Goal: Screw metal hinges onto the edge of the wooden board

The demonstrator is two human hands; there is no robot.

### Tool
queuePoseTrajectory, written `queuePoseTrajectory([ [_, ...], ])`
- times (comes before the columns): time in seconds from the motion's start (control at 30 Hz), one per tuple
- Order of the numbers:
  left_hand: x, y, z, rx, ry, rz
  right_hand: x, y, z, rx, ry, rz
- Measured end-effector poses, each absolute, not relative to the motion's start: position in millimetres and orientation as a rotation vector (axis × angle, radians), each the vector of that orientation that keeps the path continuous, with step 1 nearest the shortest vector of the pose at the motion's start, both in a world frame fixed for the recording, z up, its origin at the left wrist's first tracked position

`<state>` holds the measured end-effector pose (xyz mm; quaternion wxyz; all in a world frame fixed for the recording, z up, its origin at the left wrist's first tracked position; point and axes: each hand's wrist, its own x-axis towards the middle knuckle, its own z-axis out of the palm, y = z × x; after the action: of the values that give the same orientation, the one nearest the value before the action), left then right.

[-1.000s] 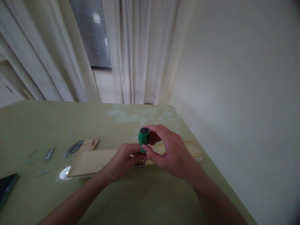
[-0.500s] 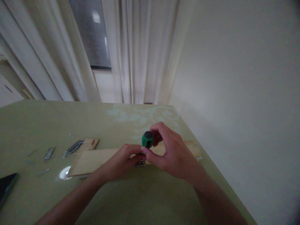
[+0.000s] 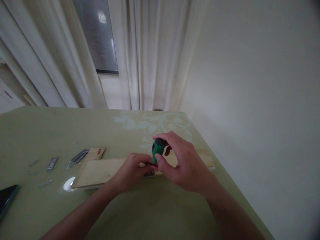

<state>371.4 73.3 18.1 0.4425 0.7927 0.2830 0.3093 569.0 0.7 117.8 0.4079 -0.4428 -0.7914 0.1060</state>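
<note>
My right hand (image 3: 183, 163) is wrapped around the green handle of a screwdriver (image 3: 157, 150) that stands upright over a long pale wooden board (image 3: 100, 170). My left hand (image 3: 132, 170) rests on the board just left of the tool, its fingertips pinched at the screwdriver's lower end near a small metal fitting (image 3: 149, 173) on the board's near edge. The screwdriver's tip is hidden behind my fingers.
The board lies on a green table (image 3: 155, 206). A smaller wood piece (image 3: 95, 153) lies behind its left end, with metal brackets (image 3: 78, 156) (image 3: 51, 163) and loose screws (image 3: 45, 183) further left. A dark flat device (image 3: 6, 198) is at the left edge. Curtains and a wall stand behind.
My right hand's fingers have shifted around the green handle, and the handle has tilted slightly. My left hand has stayed in place on the board.
</note>
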Motion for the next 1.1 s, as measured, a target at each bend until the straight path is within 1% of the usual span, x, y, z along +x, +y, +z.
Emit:
queuePoseTrajectory([
  [0.2, 377.8, 66.8, 19.0, 1.923, 0.816, 0.824, 567.5, 4.9, 109.6, -1.141, -1.932, 0.17],
  [0.4, 372.5, 72.4, 22.4, 1.896, 0.599, 0.711, 570.3, 6.3, 109.7, -1.104, -1.991, 0.318],
  [0.6, 374.5, 73.1, 13.6, 1.786, 0.708, 0.785, 568.2, 6.7, 108.3, -1.15, -1.897, 0.255],
  [0.77, 373.7, 73.1, 19.5, 1.784, 0.596, 0.711, 569.8, 5.4, 109.2, -1.115, -1.962, 0.33],
  [0.93, 374.7, 73.8, 19.1, 1.734, 0.682, 0.828, 567.2, 5.0, 110.2, -1.123, -1.872, 0.311],
  [1.1, 375.2, 72.6, 22.7, 1.755, 0.651, 0.748, 566.3, 3.4, 112.7, -1.099, -1.914, 0.304],
])
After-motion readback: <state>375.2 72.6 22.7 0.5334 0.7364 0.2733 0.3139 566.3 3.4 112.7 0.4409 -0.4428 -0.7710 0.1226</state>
